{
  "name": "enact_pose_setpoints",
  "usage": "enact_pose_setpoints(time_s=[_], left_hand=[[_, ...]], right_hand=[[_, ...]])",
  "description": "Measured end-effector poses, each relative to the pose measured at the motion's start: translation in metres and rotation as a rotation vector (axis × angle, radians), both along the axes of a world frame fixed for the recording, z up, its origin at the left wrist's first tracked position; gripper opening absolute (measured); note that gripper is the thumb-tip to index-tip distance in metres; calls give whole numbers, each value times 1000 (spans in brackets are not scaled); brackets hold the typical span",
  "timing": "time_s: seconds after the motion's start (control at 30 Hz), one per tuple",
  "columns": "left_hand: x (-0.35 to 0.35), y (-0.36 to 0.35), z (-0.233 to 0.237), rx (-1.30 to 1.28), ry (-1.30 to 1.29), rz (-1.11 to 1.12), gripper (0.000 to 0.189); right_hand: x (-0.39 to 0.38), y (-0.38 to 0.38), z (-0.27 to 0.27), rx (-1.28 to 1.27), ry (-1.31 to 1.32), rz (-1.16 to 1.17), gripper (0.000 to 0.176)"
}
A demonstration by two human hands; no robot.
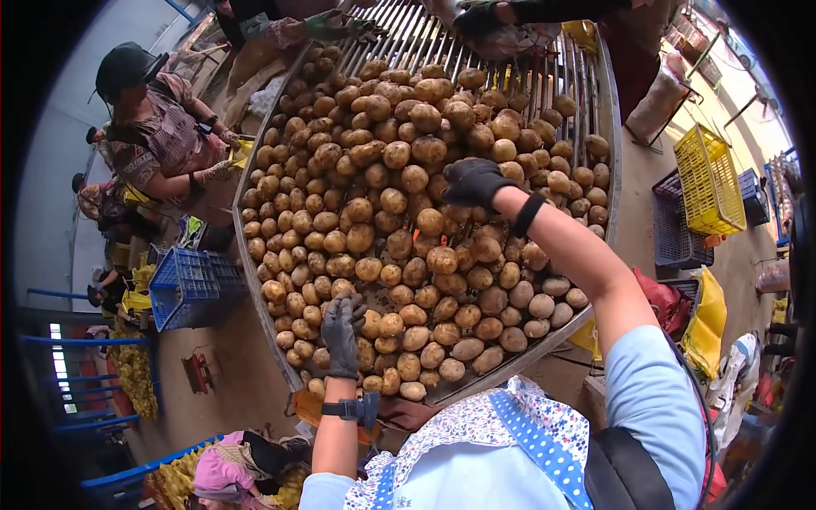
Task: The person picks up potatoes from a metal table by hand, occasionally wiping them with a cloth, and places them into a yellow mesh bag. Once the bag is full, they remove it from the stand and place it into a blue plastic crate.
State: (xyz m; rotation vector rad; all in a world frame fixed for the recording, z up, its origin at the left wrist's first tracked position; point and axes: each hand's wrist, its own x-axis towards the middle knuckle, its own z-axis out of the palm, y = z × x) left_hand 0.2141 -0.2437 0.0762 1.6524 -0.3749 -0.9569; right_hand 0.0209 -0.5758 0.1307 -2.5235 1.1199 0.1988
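Note:
My left hand [341,333], in a dark grey glove, rests at the near left of a heap of potatoes [393,201]. Its fingers are a little apart and touch the potatoes around them; none is visibly held. Farther up and to the right, my right hand [476,183] reaches over the heap in a black glove. The right fingers curl down to the left, and whatever lies beneath them is hidden. The brown, soil-marked potatoes cover most of a metal-framed sorting table [614,127] with bars showing at its far end.
Other people's gloved hands [338,27] reach in at the far end. A person in a dark cap [140,127] stands at the left. Nearby are a blue crate [191,285] on the left and a yellow crate [711,178] on the right. A metal rim edges the table.

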Motion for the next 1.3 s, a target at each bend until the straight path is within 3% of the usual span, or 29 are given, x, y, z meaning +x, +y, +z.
enact_pose_setpoints(time_s=[0.07,0.13,0.17,0.2,0.3,0.33,0.47,0.53,0.63,0.7,0.77,0.8,0.87,0.93,1.03,1.07,1.1,1.13,1.17,1.2,1.23,1.27,1.3], left_hand=[[0,-27,2,-39,6,-44,37],[2,-46,12,-30,-30,-59,37],[4,-49,16,-31,-37,-69,37],[6,-49,18,-31,-38,-74,36],[24,-32,2,-37,-7,-34,35],[31,-24,-8,-42,23,-10,35],[38,-4,-16,-62,60,124,37],[47,-8,-20,-49,55,118,38],[63,-39,-38,-63,-194,-29,40],[67,-74,-56,-111,-263,-121,44],[63,-113,-67,278,-1317,-486,62],[60,-129,-56,259,-1305,-485,62],[55,-149,-30,691,-1062,-726,77],[65,-150,-34,676,-1032,-790,82],[83,-147,-55,468,-1165,-647,86],[85,-145,-45,324,-1090,-556,80],[99,-144,-61,114,-685,-457,67],[82,-133,5,127,34,-382,50],[69,-120,29,-10,133,-411,39],[49,-111,44,-164,167,-398,36],[67,-97,-3,-262,-471,-564,28],[2,-96,65,-244,182,-484,37],[-45,-95,99,-249,-682,-891,41]], right_hand=[[43,-20,-44,-250,293,216,30],[82,-39,-107,-376,341,169,27],[96,-36,-131,-580,436,172,26],[89,-47,-104,-309,504,404,26],[82,-62,-48,83,346,463,34],[74,-59,-39,181,429,561,35],[63,-7,-24,124,607,479,41],[58,0,-37,37,540,479,44],[54,4,-46,16,471,498,43],[44,5,-50,-24,271,532,51],[43,3,-60,-79,204,532,61],[46,1,-56,-85,223,525,61],[52,4,-49,-54,295,552,62],[52,8,-38,-18,313,532,69],[31,15,-36,-20,238,431,72],[14,20,-37,34,20,299,74],[-5,26,-35,80,-192,161,77],[-27,38,-16,272,-385,20,74],[-50,55,-12,677,-843,-137,65],[-76,76,-4,836,-1124,-225,54],[-104,98,1,906,-1312,-333,50],[-136,121,0,1051,-1477,-350,48],[-169,154,-42,1207,-1637,-536,46]])
